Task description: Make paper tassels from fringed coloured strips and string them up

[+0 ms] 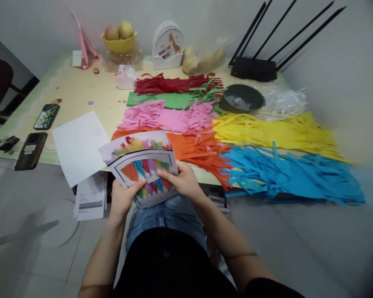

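Note:
Both hands grip a flat packet [157, 155] in front of my waist. It looks like clear plastic with a black-framed white card, and bright strips show in several colours. My left hand [123, 198] pinches its lower left edge, thumb on top. On the right side my right hand [186, 182] holds it the same way, fingers hidden underneath. Just behind the packet lies an orange fringed bundle [191, 145], partly covered by it. A white sheet [81, 145] rests at the table's front edge, left of the packet.
Pink [174, 118], green [161, 99], dark red [174, 85], yellow [273, 131] and blue [276, 169] fringed bundles cover the right side. Behind them stand a dark bowl [242, 98] and a router [254, 68]. Two phones [46, 116] lie at left.

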Tool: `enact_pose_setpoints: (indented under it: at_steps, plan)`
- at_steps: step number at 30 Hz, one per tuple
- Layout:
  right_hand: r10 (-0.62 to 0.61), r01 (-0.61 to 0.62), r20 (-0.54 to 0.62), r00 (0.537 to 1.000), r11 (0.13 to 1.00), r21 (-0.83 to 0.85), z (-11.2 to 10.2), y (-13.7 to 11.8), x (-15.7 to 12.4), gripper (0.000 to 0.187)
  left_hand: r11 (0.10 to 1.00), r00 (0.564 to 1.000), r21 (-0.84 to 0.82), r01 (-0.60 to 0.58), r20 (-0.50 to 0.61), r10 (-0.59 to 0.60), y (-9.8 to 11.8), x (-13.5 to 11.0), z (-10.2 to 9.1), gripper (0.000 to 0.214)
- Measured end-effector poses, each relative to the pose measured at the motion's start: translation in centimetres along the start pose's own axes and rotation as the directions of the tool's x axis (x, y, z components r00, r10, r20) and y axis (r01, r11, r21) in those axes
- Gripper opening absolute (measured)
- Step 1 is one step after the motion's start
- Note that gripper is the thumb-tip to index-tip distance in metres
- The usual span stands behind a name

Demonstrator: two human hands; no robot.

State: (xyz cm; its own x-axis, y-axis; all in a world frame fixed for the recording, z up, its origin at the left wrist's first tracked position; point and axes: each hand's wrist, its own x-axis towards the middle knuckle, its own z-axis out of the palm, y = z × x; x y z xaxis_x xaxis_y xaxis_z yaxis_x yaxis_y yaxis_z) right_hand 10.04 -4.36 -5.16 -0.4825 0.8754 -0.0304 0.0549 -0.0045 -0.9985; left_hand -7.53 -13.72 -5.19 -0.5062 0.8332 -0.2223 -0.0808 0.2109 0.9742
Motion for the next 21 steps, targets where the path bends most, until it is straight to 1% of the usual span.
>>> enact_pose_setpoints:
  at_steps: [1, 3, 5, 6, 8, 9, 10, 12, 13, 14, 15, 16, 17, 18, 19, 20, 21]
  plan:
    - [0.005, -0.005, 0.004, 1.000, 1.000, 0.023, -0.2, -0.1, 0.0, 0.038, 1.000, 1.000, -0.009, 0.009, -0.023, -0.009, -0.1, 0.0, 0.2, 0.042]
    - [0.000, -0.003, 0.057, 0.998, 0.998, 0.061, -0.7, -0.4, 0.1, 0.041, 1.000, 1.000, -0.013, 0.013, -0.027, -0.013, -0.2, 0.1, 0.1, 0.042]
    - [-0.016, 0.006, 0.094, 0.995, 0.994, 0.106, -1.3, -0.8, 0.1, 0.048, 1.000, 1.000, 0.017, 0.007, 0.027, -0.008, -0.2, 0.2, -0.4, 0.043]
    - [-0.024, 0.014, 0.075, 0.997, 0.992, 0.126, -1.4, -0.8, 0.0, 0.054, 0.999, 0.998, 0.039, 0.002, 0.069, -0.004, -0.2, 0.2, -0.6, 0.044]
    - [-0.035, 0.040, -0.040, 0.999, 0.989, 0.141, -1.4, -0.7, -0.3, 0.061, 0.996, 0.993, 0.085, -0.015, 0.121, 0.004, -0.3, 0.2, -1.1, 0.048]
    - [-0.039, 0.052, -0.100, 0.994, 0.990, 0.132, -1.2, -0.5, -0.5, 0.062, 0.995, 0.993, 0.103, -0.018, 0.118, 0.006, -0.4, 0.2, -1.2, 0.049]
    - [-0.043, 0.058, -0.133, 0.990, 0.992, 0.115, -0.9, -0.2, -0.6, 0.063, 0.994, 0.995, 0.108, -0.014, 0.098, 0.003, -0.5, 0.2, -1.2, 0.050]
    - [-0.063, 0.074, -0.131, 0.989, 0.994, 0.078, -0.6, 0.4, -0.8, 0.068, 0.996, 0.999, 0.090, 0.014, 0.048, -0.018, -0.8, 0.1, -1.2, 0.049]
    - [-0.088, 0.096, -0.125, 0.988, 0.994, 0.056, -0.6, 0.6, -0.8, 0.071, 0.996, 0.998, 0.079, 0.033, 0.048, -0.037, -0.9, 0.1, -1.2, 0.049]
    - [-0.136, 0.141, -0.145, 0.980, 0.990, 0.022, -0.8, 0.6, -0.7, 0.074, 0.996, 0.996, 0.075, 0.050, 0.066, -0.055, -1.0, 0.1, -1.2, 0.049]
    - [-0.213, 0.210, -0.198, 0.957, 0.977, -0.035, -1.1, 0.3, -0.7, 0.074, 0.994, 0.993, 0.085, 0.063, 0.091, -0.071, -1.1, 0.1, -1.2, 0.049]
    - [-0.312, 0.288, -0.267, 0.912, 0.950, -0.124, -1.5, -0.3, -0.6, 0.071, 0.991, 0.990, 0.111, 0.071, 0.114, -0.084, -1.2, 0.1, -1.2, 0.049]
    - [-0.413, 0.351, -0.311, 0.856, 0.906, -0.238, -2.1, -1.2, -0.5, 0.063, 0.986, 0.986, 0.148, 0.075, 0.137, -0.095, -1.2, 0.0, -1.3, 0.048]
    - [-0.497, 0.389, -0.294, 0.816, 0.849, -0.357, -2.7, -2.3, -0.4, 0.053, 0.980, 0.982, 0.187, 0.072, 0.159, -0.103, -1.1, -0.1, -1.3, 0.046]
    - [-0.548, 0.409, -0.217, 0.808, 0.786, -0.463, -3.3, -3.7, -0.1, 0.042, 0.973, 0.978, 0.222, 0.063, 0.181, -0.105, -1.1, -0.2, -1.3, 0.045]
    - [-0.535, 0.424, -0.062, 0.843, 0.730, -0.536, -3.9, -5.1, 0.2, 0.033, 0.967, 0.973, 0.250, 0.049, 0.206, -0.102, -1.0, -0.4, -1.4, 0.045]
    - [-0.457, 0.447, 0.136, 0.879, 0.692, -0.567, -4.4, -6.4, 0.6, 0.029, 0.962, 0.967, 0.271, 0.032, 0.235, -0.099, -1.0, -0.5, -1.4, 0.044]
